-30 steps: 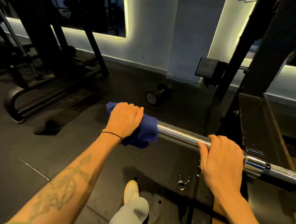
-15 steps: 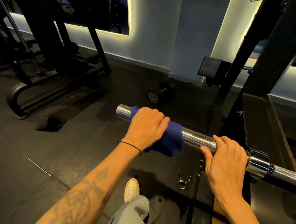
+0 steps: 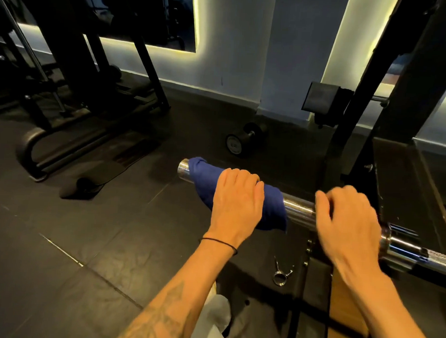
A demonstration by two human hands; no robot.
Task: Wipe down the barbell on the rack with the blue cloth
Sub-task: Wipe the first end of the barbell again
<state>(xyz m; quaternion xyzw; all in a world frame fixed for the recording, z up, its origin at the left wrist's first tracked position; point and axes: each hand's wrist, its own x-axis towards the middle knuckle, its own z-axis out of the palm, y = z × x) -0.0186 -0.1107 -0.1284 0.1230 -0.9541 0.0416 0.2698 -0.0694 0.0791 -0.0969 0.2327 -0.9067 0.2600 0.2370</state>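
Barbell [image 3: 298, 207] runs from the lower right edge of the view up and leftward, its chrome sleeve ending in open air above the dark floor [image 3: 56, 263]. Its right part passes in front of the black rack [image 3: 400, 126], and the ribbed shaft shows beyond a shiny collar at the far right.

Left hand [image 3: 237, 204] sits on top of the sleeve, palm down, fingers curled over the blue cloth [image 3: 205, 183] and clamping it round the metal. Cloth covers the sleeve from just short of its bare tip to a little past the knuckles, with a loose corner hanging below the barbell. A thin black band circles the left wrist, and the forearm carries a tattoo.

Right hand [image 3: 349, 224] lies further along the barbell, next to the collar, fingers bent over the top of the sleeve and gripping the bare metal; it looks slightly blurred. A short stretch of bright chrome separates it from the cloth.

Below the barbell, a metal spring clip [image 3: 281, 274] lies on the floor. Beyond the barbell, a dumbbell [image 3: 241, 141] rests on the floor near the white wall [image 3: 235, 53].
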